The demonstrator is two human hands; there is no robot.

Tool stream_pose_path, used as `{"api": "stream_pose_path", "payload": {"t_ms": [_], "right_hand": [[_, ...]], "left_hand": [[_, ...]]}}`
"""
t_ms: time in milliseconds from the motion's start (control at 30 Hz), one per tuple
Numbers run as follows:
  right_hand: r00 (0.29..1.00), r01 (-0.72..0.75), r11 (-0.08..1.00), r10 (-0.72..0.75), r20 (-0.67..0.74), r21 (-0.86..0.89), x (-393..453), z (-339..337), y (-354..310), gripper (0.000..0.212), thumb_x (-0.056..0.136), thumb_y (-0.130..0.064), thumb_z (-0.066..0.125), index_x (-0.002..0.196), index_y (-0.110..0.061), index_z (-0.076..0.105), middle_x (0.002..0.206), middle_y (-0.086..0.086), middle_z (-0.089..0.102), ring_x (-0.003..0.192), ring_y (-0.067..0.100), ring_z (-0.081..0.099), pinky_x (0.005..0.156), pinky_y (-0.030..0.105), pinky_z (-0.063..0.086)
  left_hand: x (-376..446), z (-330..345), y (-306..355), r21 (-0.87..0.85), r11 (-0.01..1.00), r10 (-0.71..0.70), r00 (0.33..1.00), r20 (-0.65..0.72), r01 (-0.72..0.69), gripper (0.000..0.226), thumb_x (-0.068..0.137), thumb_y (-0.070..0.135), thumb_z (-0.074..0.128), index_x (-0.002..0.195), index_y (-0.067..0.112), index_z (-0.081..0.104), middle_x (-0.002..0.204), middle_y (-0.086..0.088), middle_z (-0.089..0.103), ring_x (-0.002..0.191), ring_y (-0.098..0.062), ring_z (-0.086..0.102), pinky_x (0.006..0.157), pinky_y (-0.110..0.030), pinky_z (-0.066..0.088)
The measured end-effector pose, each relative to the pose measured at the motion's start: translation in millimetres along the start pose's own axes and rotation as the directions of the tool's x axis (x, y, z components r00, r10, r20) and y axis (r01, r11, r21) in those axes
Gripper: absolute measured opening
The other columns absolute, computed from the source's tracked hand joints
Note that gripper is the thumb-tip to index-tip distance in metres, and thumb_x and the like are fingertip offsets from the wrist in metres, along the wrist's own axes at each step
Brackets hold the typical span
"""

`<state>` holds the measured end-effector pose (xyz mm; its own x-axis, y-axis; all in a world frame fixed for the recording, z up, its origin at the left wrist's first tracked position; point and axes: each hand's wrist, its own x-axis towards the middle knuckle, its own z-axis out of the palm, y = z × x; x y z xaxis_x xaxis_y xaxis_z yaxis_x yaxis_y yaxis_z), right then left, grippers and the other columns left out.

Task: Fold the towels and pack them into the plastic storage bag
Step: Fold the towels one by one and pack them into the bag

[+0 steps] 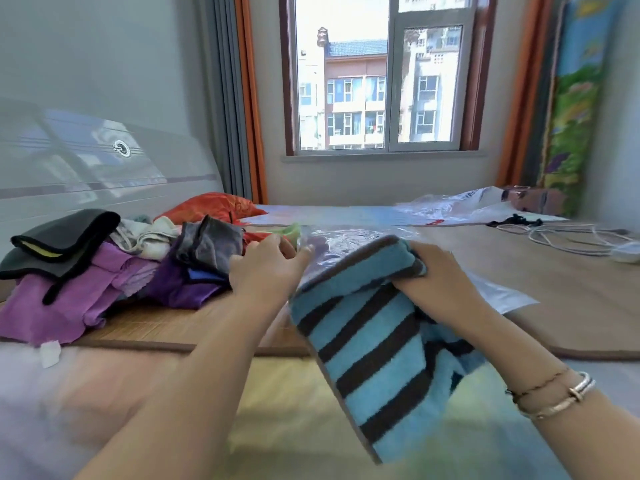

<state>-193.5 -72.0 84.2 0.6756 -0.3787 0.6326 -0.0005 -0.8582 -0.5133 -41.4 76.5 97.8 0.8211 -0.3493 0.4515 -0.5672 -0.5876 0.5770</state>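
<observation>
The right hand (440, 271) gripped the folded blue-and-brown striped towel (374, 327) at its upper right corner, fingers curled over the top edge, so that the towel hung down and leftward from that hand, above the near edge of the bed. The towel's top end lay against the mouth of the clear plastic storage bag (349, 237), which rested on the woven bamboo mat (554, 306) just behind both hands. The left hand (266, 268) reached forward at the bag's left edge, its thumb and fingers pinching the thin plastic film beside the towel's upper left corner.

The towel was thick and fluffy, with broad turquoise bands alternating with narrower dark brown stripes and a brown border along the top edge. It was doubled over, with a second layer showing at the lower right.

To the left of the left hand, a heap of unfolded towels (104, 271) sat on the mat: purple and lilac pieces at the bottom, a dark grey one with black trim and a yellow stripe on top, and grey, white and red cloths behind.

Farther back on the right lay a second crumpled plastic bag (460, 206) bearing a small red mark that was too blurred to read. No other writing could be made out on the towel or the storage bag.
</observation>
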Motion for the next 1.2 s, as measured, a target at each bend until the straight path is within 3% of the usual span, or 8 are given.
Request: {"api": "stream_pose_path", "payload": {"t_ms": [133,267,400,600,833,967,1100,1200], "right_hand": [[0.97,0.012,0.899,0.095,0.222,-0.439,1,-4,18,0.012,0.077,-0.021,0.046,0.082,-0.03,0.054,0.082,-0.01,0.062,0.084,0.017,0.059,0.072,0.036,0.05],[0.974,0.035,0.847,0.091,0.21,-0.531,8,12,40,0.012,0.079,-0.022,0.048,0.089,-0.028,0.044,0.095,-0.004,0.063,0.091,0.024,0.06,0.073,0.036,0.049],[0.959,0.152,0.794,0.026,0.283,-0.588,15,31,59,0.03,0.083,-0.021,0.05,0.112,-0.026,0.043,0.104,-0.004,0.059,0.094,0.022,0.058,0.068,0.033,0.045],[0.96,0.271,0.68,-0.134,0.248,-0.682,32,67,65,0.054,0.082,-0.016,0.058,0.132,-0.023,0.039,0.115,-0.002,0.057,0.104,0.023,0.055,0.074,0.033,0.041],[0.972,-0.022,0.525,0.212,0.105,-0.851,86,89,107,0.039,0.09,-0.009,0.053,0.128,-0.015,0.046,0.123,0.009,0.053,0.119,0.03,0.046,0.09,0.039,0.042],[0.968,-0.063,0.464,0.244,0.059,-0.884,104,88,133,0.022,0.095,-0.006,0.048,0.115,-0.009,0.056,0.121,0.012,0.054,0.112,0.031,0.054,0.087,0.038,0.046],[0.936,-0.22,0.679,0.349,0.043,-0.701,121,84,156,0.024,0.099,-0.01,0.037,0.113,-0.005,0.055,0.113,0.016,0.06,0.092,0.031,0.057,0.071,0.032,0.037],[0.879,-0.473,0.767,0.444,-0.174,-0.433,124,72,154,0.025,0.101,-0.023,0.037,0.113,-0.01,0.055,0.112,0.007,0.058,0.091,0.022,0.051,0.074,0.023,0.033]], "left_hand": [[6,36,9,0.178,0.955,0.214,0.965,0.149,-0.239,0.033,0.08,0.048,0.065,0.111,0.038,0.059,0.133,0.004,0.04,0.123,-0.029,0.029,0.1,-0.037,0.028],[24,79,6,0.239,0.832,0.455,0.863,0.22,-0.5,0.038,0.083,0.022,0.063,0.119,0.035,0.056,0.148,0.005,0.035,0.137,-0.027,0.026,0.111,-0.04,0.026],[42,91,8,-0.012,0.914,0.406,0.914,-0.01,-0.406,0.021,0.09,0.014,0.053,0.101,0.025,0.067,0.107,0.003,0.068,0.089,-0.023,0.066,0.076,-0.039,0.053],[56,94,18,-0.255,0.867,0.375,0.898,-0.23,-0.427,0.014,0.09,0.028,0.064,0.093,0.02,0.075,0.088,0.006,0.073,0.083,-0.011,0.065,0.082,-0.032,0.051],[63,85,16,-0.293,0.859,0.343,0.897,-0.279,-0.42,0.015,0.086,0.024,0.066,0.095,0.018,0.076,0.092,0.003,0.074,0.089,-0.014,0.065,0.086,-0.036,0.05],[62,88,17,-0.282,0.867,0.344,0.902,-0.26,-0.411,0.015,0.087,0.025,0.067,0.099,0.021,0.075,0.095,0.006,0.073,0.088,-0.012,0.065,0.085,-0.035,0.052],[59,92,22,-0.278,0.887,0.31,0.921,-0.235,-0.369,0.014,0.088,0.026,0.066,0.098,0.022,0.074,0.095,0.004,0.073,0.089,-0.017,0.065,0.083,-0.036,0.052],[53,96,26,-0.236,0.898,0.327,0.921,-0.211,-0.372,0.012,0.089,0.024,0.063,0.094,0.02,0.073,0.093,0.003,0.072,0.09,-0.019,0.064,0.084,-0.037,0.05]]}}
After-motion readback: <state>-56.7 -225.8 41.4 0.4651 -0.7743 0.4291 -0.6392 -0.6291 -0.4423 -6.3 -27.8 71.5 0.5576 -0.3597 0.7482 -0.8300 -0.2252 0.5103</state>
